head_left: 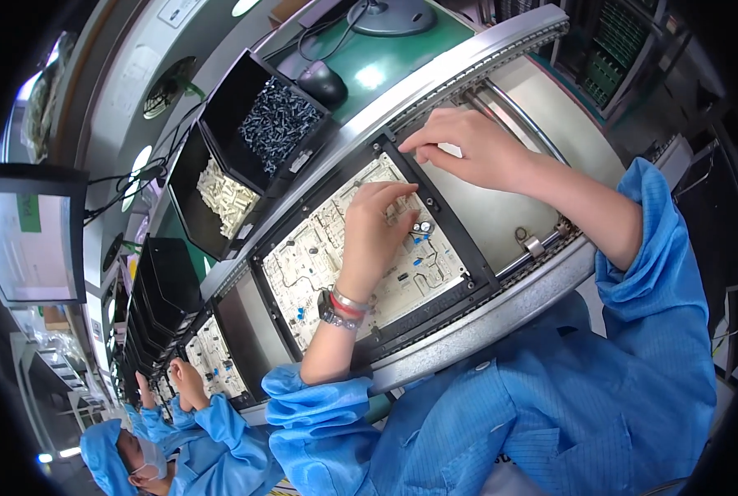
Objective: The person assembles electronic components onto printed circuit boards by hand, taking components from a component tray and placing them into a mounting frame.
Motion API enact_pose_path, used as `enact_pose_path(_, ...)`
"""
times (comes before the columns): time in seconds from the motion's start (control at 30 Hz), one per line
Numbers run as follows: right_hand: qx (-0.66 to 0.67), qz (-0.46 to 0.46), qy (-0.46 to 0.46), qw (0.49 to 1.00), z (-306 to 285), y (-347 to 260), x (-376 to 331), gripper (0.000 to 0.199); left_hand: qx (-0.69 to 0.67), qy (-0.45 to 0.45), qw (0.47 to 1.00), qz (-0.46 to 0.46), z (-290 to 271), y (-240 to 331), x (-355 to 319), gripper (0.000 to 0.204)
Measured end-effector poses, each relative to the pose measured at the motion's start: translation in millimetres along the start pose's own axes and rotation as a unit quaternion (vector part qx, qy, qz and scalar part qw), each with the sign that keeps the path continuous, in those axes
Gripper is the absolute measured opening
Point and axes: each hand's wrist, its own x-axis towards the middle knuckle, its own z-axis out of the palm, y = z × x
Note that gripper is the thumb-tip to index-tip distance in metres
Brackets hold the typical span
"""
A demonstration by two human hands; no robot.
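A cream circuit board lies in a black frame in front of me. Over the board's right part hangs my left hand, its fingers bent and apart from the thumb; I see nothing between them. Close to its thumb stand small round silver-topped components. My right hand is above the frame's far right corner. Its forefinger points left, and the thumb curves up to the fingers around a small gap; whether anything tiny is pinched there, I cannot make out.
Beyond the frame stand black bins, one of dark screws, one of cream parts. A mouse lies on the green surface. The metal rail with its chain runs alongside me. Further left, a co-worker's hands are over another board.
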Motion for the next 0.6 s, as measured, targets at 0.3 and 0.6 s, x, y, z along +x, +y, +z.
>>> enact_pose_path(0.3,0.022,-0.022,0.019,0.999,-4.1,7.4,-3.5,0.019,0.078,-0.018,0.997,0.005,3.6,7.1,7.7,0.034)
enact_pose_path(0.6,-0.023,0.024,-0.089,0.996,3.3,4.8,-4.3,0.014,0.114,-0.063,0.991,0.026,-1.0,6.2,3.5,0.016)
